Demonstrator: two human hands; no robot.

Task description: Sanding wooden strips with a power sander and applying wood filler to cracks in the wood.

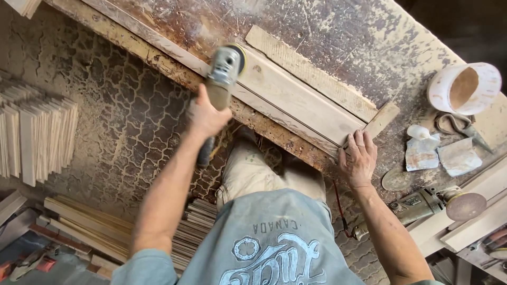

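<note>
Left hand (205,117) grips sander (222,79); right hand (359,158) steadies board (301,100), long axis diagonal.

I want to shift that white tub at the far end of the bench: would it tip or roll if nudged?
The white tub already lies tilted, its open mouth facing the camera, so a nudge would probably roll it on its round wall. It looks thin-walled and mostly empty, so likely light. The dusty workbench may let it slide easily.
</note>
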